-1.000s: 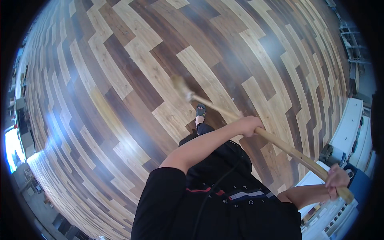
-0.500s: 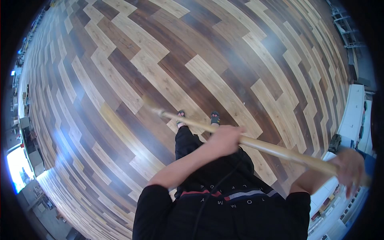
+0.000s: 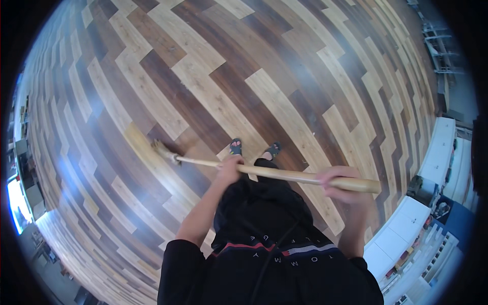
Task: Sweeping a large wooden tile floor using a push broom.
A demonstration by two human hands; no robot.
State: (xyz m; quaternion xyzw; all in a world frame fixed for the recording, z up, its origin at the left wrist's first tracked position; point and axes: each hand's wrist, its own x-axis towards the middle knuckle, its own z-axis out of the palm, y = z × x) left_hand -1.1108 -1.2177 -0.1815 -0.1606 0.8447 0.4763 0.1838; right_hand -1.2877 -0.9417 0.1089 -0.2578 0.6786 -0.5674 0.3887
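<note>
A broom with a pale wooden handle (image 3: pixel 284 174) slants across in front of me, its head (image 3: pixel 165 151) low over the floor to the left of my feet. My left hand (image 3: pixel 231 169) is closed round the handle partway down, close to my knees. Near the top end, my right hand (image 3: pixel 345 184) wraps the handle, and a short stub sticks out past it. Whether the bristles press on the floor I cannot tell; they are slightly blurred.
The floor (image 3: pixel 254 101) is patterned in light and dark wood planks. My sandalled feet (image 3: pixel 236 146) stand just beyond the handle. White cabinets (image 3: pixel 399 229) line the right side, with a metal rack (image 3: pixel 439 46) farther off. A bright window or screen (image 3: pixel 18 206) shows at far left.
The broom has swept leftward, its head moving from in front of my feet to their left. Both hands have shifted left with the handle, and my right hand has come in closer.
</note>
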